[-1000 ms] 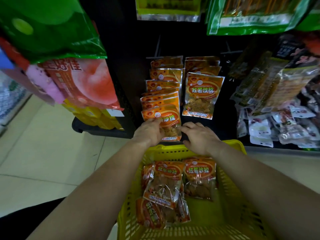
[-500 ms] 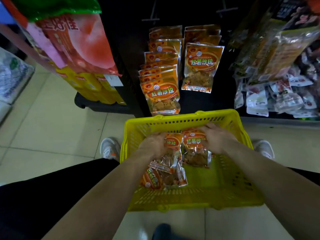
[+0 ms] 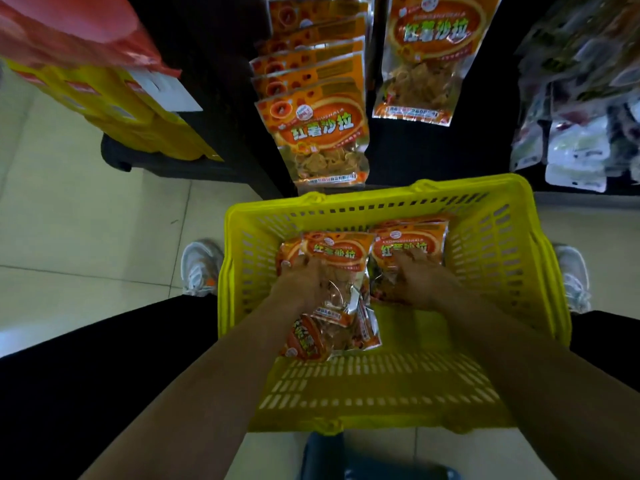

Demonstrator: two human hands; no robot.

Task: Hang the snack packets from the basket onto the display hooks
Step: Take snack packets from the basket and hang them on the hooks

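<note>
As the yellow basket point(image 3: 242, 271) sits on the floor between my feet, just below the hung packets point(image 3: 322, 140) to keep each lift short, my left hand point(image 3: 304, 285) curls round the left orange snack packet point(image 3: 337, 252). My right hand point(image 3: 420, 282) lies on the right orange snack packet point(image 3: 412, 237), and I cannot tell whether it grips.

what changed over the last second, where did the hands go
Both hands left the front hanging packet and came down into the yellow basket. The left hand now lies on the left packet, the right hand on the right packet. Nothing else visibly moved.
</note>
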